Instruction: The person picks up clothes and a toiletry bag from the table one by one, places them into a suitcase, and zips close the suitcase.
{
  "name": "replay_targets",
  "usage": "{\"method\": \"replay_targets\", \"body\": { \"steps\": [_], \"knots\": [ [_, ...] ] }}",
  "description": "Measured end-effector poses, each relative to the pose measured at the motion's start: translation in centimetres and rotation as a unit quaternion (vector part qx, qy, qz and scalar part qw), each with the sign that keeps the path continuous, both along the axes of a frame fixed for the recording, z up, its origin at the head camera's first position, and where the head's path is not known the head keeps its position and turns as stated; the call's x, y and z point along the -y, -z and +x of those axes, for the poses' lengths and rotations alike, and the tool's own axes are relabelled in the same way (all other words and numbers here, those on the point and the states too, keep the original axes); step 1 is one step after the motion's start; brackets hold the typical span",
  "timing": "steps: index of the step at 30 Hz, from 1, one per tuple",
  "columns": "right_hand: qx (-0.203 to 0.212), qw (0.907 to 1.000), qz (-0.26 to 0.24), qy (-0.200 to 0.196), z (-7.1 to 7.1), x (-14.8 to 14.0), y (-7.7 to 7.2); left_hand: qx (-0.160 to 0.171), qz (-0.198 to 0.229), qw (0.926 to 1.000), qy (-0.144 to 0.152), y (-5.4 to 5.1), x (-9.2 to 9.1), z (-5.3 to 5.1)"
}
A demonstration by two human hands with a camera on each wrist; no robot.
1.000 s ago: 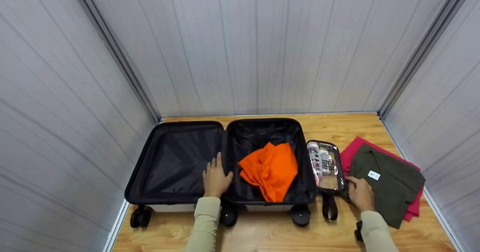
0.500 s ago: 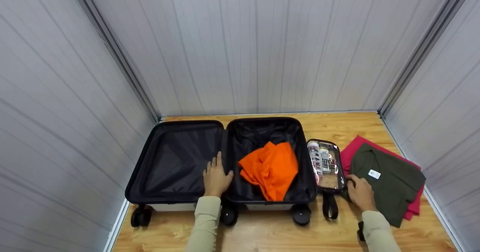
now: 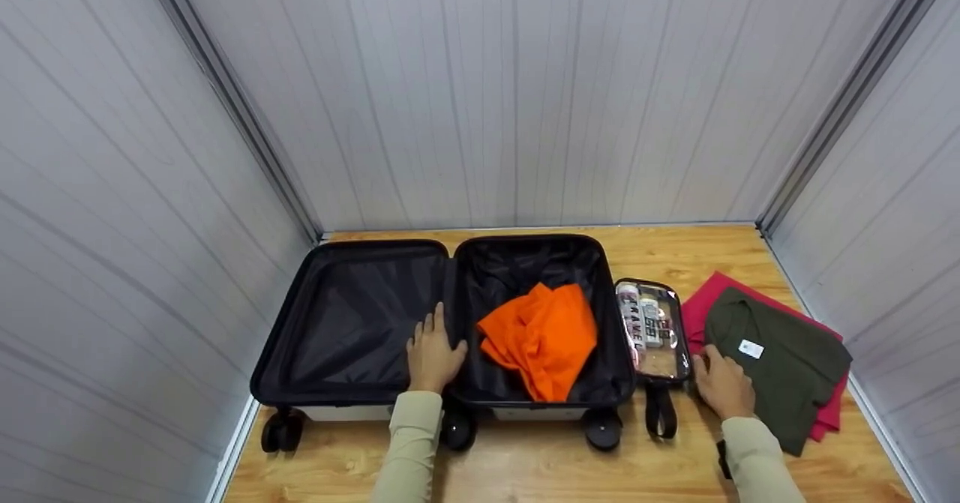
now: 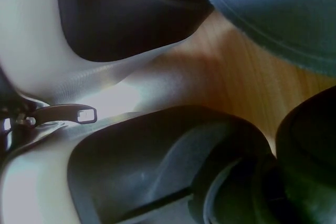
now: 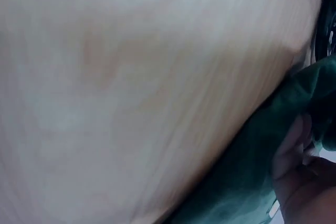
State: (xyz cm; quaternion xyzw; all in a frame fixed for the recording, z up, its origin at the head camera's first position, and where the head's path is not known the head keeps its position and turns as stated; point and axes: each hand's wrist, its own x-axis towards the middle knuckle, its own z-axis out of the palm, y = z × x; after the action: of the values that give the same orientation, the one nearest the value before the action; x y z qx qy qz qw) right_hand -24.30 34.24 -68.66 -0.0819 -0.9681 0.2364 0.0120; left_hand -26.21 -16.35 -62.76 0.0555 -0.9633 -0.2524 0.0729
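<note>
One suitcase (image 3: 360, 319) lies unfolded across the centre-left of the head view, and your left hand (image 3: 433, 357) lies over its inner edge at the lower centre, fingers straight and slightly spread. At the lower right, your right hand (image 3: 724, 384) pinches the left edge of the green shirt (image 3: 795, 360) with curled fingers. That shirt lies at the right of the frame, on top of the red shirt (image 3: 703, 300). Crumpled orange cloth (image 3: 541, 338) sits in the suitcase's right half, and a clear pouch (image 3: 664, 365) of bottles (image 3: 632, 315) lies just beside it
</note>
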Motion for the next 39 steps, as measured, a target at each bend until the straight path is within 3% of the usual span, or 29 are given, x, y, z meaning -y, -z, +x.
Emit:
{"method": "replay_targets", "body": {
  "steps": [9, 24, 39],
  "knots": [
    [-0.025, 0.9975, -0.049, 0.044, 0.2, -0.6, 0.3, 0.003, 0.002, 1.0000, 0.001, -0.1, -0.1, -0.1],
    [-0.090, 0.9882, -0.064, 0.106, 0.8, -0.2, 0.1, 0.007, -0.006, 1.0000, 0.000, 0.0, -0.2, -0.3],
    [-0.059, 0.9865, -0.089, 0.125, 1.4, -0.8, -2.5, 0.007, -0.014, 0.9999, 0.001, 0.3, 0.1, -0.1]
  ]
}}
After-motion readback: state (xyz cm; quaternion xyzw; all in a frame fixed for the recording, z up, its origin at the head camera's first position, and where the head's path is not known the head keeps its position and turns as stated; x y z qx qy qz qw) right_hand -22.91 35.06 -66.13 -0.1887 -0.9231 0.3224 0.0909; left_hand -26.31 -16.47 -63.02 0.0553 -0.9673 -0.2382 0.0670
